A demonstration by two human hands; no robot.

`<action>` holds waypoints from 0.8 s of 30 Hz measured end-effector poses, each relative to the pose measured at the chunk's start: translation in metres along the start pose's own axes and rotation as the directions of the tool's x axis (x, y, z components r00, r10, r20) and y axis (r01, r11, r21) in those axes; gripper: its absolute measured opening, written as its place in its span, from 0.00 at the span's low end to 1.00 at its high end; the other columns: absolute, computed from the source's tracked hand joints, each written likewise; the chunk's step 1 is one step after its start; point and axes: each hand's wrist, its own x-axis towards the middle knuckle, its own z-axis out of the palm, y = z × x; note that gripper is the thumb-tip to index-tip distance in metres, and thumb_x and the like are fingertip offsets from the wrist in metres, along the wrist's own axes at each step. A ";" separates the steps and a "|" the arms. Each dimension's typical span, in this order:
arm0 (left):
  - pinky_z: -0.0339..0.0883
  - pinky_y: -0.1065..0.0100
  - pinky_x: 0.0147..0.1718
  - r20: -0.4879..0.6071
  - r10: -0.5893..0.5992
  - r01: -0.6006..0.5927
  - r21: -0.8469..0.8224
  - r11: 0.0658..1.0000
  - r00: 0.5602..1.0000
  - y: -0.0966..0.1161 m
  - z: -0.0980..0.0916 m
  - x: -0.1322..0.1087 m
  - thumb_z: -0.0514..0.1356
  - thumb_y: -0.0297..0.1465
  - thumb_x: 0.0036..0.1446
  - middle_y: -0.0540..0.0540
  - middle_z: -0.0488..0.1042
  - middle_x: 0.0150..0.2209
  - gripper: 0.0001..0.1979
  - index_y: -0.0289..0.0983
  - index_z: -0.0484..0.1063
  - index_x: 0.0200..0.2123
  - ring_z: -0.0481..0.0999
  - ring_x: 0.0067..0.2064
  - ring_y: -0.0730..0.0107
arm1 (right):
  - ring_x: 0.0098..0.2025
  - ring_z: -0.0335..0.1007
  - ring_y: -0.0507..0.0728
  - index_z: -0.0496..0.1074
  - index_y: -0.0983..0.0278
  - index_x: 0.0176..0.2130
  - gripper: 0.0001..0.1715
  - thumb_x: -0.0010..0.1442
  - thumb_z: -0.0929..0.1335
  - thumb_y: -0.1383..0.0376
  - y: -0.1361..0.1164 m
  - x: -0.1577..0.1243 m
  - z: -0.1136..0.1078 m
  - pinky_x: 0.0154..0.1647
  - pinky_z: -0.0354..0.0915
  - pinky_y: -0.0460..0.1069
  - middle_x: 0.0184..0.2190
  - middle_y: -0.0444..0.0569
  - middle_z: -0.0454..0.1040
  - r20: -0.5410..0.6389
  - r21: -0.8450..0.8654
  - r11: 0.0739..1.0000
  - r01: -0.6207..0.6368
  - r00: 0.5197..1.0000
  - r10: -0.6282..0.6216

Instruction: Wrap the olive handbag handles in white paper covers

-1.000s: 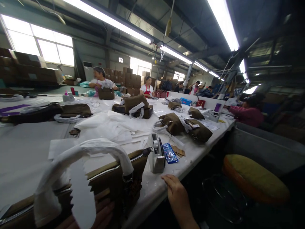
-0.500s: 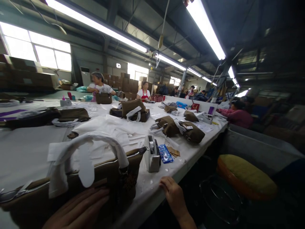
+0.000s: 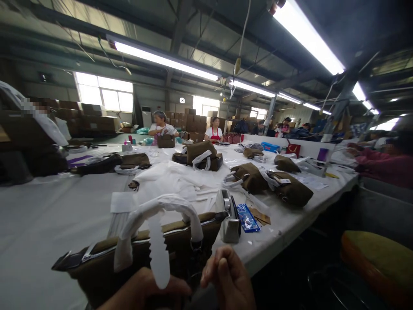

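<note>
An olive-brown handbag [image 3: 180, 239] with a silver zip stands upright on the table in front of me. Its handles [image 3: 174, 201] are wrapped in white material, and a long white notched tag [image 3: 158, 254] hangs between them. Low against the bag's front is my left hand [image 3: 145, 289], its fingers bent together and partly behind the tag; what they hold is hidden in shadow. To its right, beside the bag's end, my right hand [image 3: 229, 277] is raised with thumb and fingers pinched together. Anything in that pinch is too small to make out.
Just past the bag stand a grey tape dispenser [image 3: 229, 217] and a blue packet [image 3: 248, 218]. Several more olive bags, such as this one [image 3: 288, 188], lie across the white table [image 3: 64, 215]. Co-workers [image 3: 163, 129] sit across it. A yellow-topped stool [image 3: 377, 262] is at right.
The view has swung left, so the bag appears further right. My right hand has left the table edge and come to the bag's end, fingers pinched. My left hand's flat fingers have bent.
</note>
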 end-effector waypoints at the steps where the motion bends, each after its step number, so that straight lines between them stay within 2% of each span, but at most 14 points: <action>1: 0.76 0.74 0.40 0.006 -0.013 0.013 0.022 1.000 1.000 0.002 0.000 0.002 0.62 0.40 0.64 0.52 0.85 0.37 0.11 0.49 0.81 0.46 0.84 0.38 0.67 | 0.25 0.71 0.52 0.67 0.60 0.34 0.22 0.66 0.67 0.45 0.000 0.003 -0.007 0.28 0.67 0.45 0.24 0.44 0.75 -0.043 0.019 1.000 -0.007 0.999 0.007; 3: 0.73 0.76 0.37 -0.029 -0.070 0.072 0.090 0.993 0.997 0.002 -0.001 0.005 0.60 0.37 0.66 0.51 0.84 0.34 0.09 0.45 0.82 0.40 0.83 0.35 0.70 | 0.26 0.72 0.52 0.69 0.60 0.35 0.20 0.65 0.69 0.46 -0.001 0.006 -0.025 0.29 0.70 0.45 0.24 0.43 0.73 -0.142 -0.008 1.000 -0.009 0.990 0.008; 5: 0.71 0.76 0.34 -0.090 -0.111 0.121 0.114 0.986 0.990 -0.001 0.000 0.006 0.58 0.37 0.67 0.51 0.82 0.29 0.12 0.42 0.81 0.38 0.81 0.31 0.71 | 0.25 0.73 0.53 0.71 0.60 0.39 0.18 0.65 0.69 0.48 -0.003 0.005 -0.043 0.26 0.71 0.45 0.26 0.45 0.76 -0.210 -0.168 0.986 -0.014 0.977 -0.022; 6: 0.71 0.76 0.32 -0.129 -0.120 0.135 0.119 0.984 0.984 -0.003 0.000 0.007 0.57 0.37 0.67 0.51 0.81 0.28 0.13 0.41 0.81 0.38 0.80 0.30 0.72 | 0.24 0.74 0.53 0.73 0.60 0.41 0.17 0.65 0.69 0.50 -0.005 0.002 -0.050 0.24 0.71 0.46 0.29 0.48 0.79 -0.236 -0.303 0.953 -0.001 0.969 -0.074; 8: 0.70 0.76 0.32 -0.191 -0.124 0.155 0.154 0.976 0.974 -0.005 0.002 0.009 0.58 0.37 0.67 0.51 0.80 0.26 0.13 0.40 0.80 0.36 0.79 0.29 0.72 | 0.24 0.75 0.53 0.76 0.59 0.45 0.13 0.65 0.70 0.54 -0.008 -0.005 -0.057 0.24 0.73 0.46 0.42 0.53 0.82 -0.237 -0.594 0.800 0.085 0.932 -0.274; 9: 0.69 0.76 0.31 -0.195 -0.130 0.166 0.185 0.969 0.972 -0.006 0.002 0.010 0.58 0.37 0.67 0.52 0.80 0.26 0.13 0.40 0.80 0.35 0.78 0.28 0.72 | 0.25 0.77 0.53 0.77 0.57 0.47 0.11 0.66 0.70 0.57 -0.008 -0.009 -0.055 0.27 0.75 0.47 0.47 0.54 0.81 -0.183 -0.704 0.693 0.159 0.902 -0.392; 11: 0.68 0.76 0.31 -0.156 -0.144 0.181 0.252 0.951 0.977 -0.006 0.003 0.013 0.58 0.36 0.67 0.51 0.80 0.26 0.13 0.39 0.80 0.34 0.78 0.28 0.73 | 0.34 0.82 0.57 0.76 0.52 0.53 0.16 0.66 0.69 0.62 -0.004 -0.015 -0.046 0.37 0.78 0.49 0.53 0.52 0.79 0.017 -0.797 0.496 0.345 0.833 -0.552; 13: 0.67 0.76 0.30 -0.089 -0.150 0.170 0.297 0.940 0.985 -0.005 0.004 0.016 0.57 0.36 0.68 0.50 0.80 0.27 0.14 0.38 0.80 0.34 0.78 0.30 0.72 | 0.43 0.83 0.59 0.71 0.50 0.61 0.25 0.67 0.69 0.67 0.004 -0.017 -0.033 0.43 0.79 0.49 0.51 0.50 0.81 0.283 -0.752 0.390 0.532 0.794 -0.538; 15: 0.68 0.76 0.30 -0.052 -0.160 0.169 0.315 0.934 0.986 -0.005 0.004 0.018 0.57 0.36 0.68 0.48 0.80 0.29 0.14 0.37 0.80 0.35 0.79 0.31 0.70 | 0.45 0.82 0.58 0.66 0.52 0.65 0.32 0.66 0.69 0.72 0.014 -0.013 -0.022 0.45 0.78 0.47 0.48 0.50 0.82 0.467 -0.672 0.371 0.642 0.755 -0.461; 18: 0.70 0.76 0.32 -0.064 -0.168 0.180 0.335 0.925 0.984 -0.007 0.006 0.016 0.58 0.34 0.67 0.49 0.82 0.31 0.12 0.39 0.80 0.35 0.81 0.34 0.69 | 0.41 0.83 0.56 0.69 0.57 0.63 0.29 0.65 0.70 0.73 0.024 -0.005 -0.017 0.42 0.77 0.44 0.42 0.50 0.83 0.532 -0.601 0.437 0.669 0.743 -0.405; 20: 0.70 0.76 0.32 -0.129 -0.118 0.158 0.371 0.915 0.985 -0.008 0.007 0.014 0.60 0.35 0.66 0.50 0.82 0.30 0.10 0.41 0.81 0.35 0.81 0.34 0.69 | 0.39 0.83 0.56 0.74 0.59 0.55 0.20 0.64 0.70 0.71 0.025 -0.004 -0.019 0.42 0.77 0.43 0.40 0.50 0.83 0.478 -0.632 0.485 0.604 0.797 -0.370; 22: 0.70 0.75 0.33 -0.191 -0.081 0.156 0.419 0.895 0.978 -0.008 0.009 0.014 0.61 0.35 0.64 0.52 0.82 0.29 0.09 0.42 0.81 0.34 0.81 0.33 0.69 | 0.34 0.82 0.56 0.79 0.60 0.44 0.08 0.65 0.70 0.68 0.023 -0.006 -0.021 0.38 0.77 0.43 0.34 0.48 0.83 0.422 -0.700 0.510 0.500 0.866 -0.269; 23: 0.70 0.75 0.32 -0.200 -0.087 0.168 0.438 0.883 0.976 -0.007 0.009 0.014 0.62 0.36 0.64 0.52 0.82 0.29 0.09 0.43 0.81 0.33 0.81 0.32 0.69 | 0.31 0.82 0.55 0.80 0.59 0.38 0.06 0.65 0.70 0.65 0.021 -0.009 -0.021 0.34 0.76 0.42 0.31 0.46 0.83 0.423 -0.712 0.530 0.460 0.884 -0.198; 24: 0.70 0.75 0.31 -0.191 -0.113 0.189 0.449 0.873 0.975 -0.006 0.010 0.015 0.61 0.36 0.64 0.51 0.82 0.28 0.10 0.42 0.81 0.33 0.81 0.32 0.68 | 0.28 0.81 0.54 0.80 0.59 0.34 0.09 0.66 0.70 0.62 0.019 -0.011 -0.020 0.31 0.75 0.41 0.27 0.44 0.82 0.444 -0.703 0.564 0.434 0.887 -0.128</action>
